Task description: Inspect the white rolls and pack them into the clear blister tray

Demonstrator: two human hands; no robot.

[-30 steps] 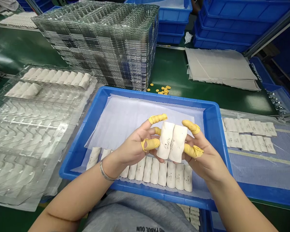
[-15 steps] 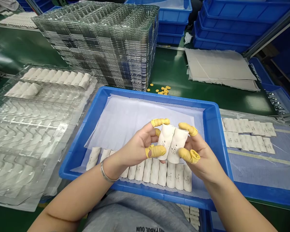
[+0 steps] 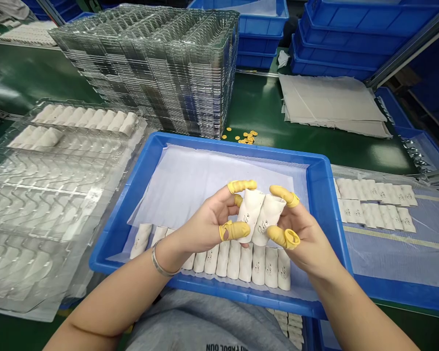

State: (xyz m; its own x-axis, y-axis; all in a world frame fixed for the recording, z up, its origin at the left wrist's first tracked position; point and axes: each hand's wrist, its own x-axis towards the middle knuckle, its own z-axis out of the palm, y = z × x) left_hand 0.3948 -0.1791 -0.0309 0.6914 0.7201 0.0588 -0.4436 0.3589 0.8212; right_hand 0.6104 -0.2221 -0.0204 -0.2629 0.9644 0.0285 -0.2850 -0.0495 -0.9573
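Two white, slightly twisted tube-shaped pieces with dark script markings are held side by side above the blue tray (image 3: pixel 219 145). My left hand (image 3: pixel 219 214) is closed on the left white piece (image 3: pixel 249 214), thumb in front and fingers behind. On the right white piece (image 3: pixel 269 218), my right hand (image 3: pixel 298 224) is closed the same way. Yellow finger cots cover thumbs and some fingertips of both hands. Below them, a row of similar white pieces (image 3: pixel 234 259) lies along the tray's near side on white paper (image 3: pixel 190 185); my left forearm hides part of it.
A tall stack of clear plastic trays (image 3: pixel 149 68) stands behind. At left, a clear tray (image 3: pixel 47 180) holds several white pieces. Yellow finger cots (image 3: pixel 248 138) lie on the green table (image 3: pixel 256 107). Another lined tray (image 3: pixel 395 263) with white pieces is at right, with paper sheets (image 3: pixel 332 102) beyond.
The two white pieces have shifted only very slightly in my hands. My right thumb has slid a little left across its piece. Both hands keep their hold.
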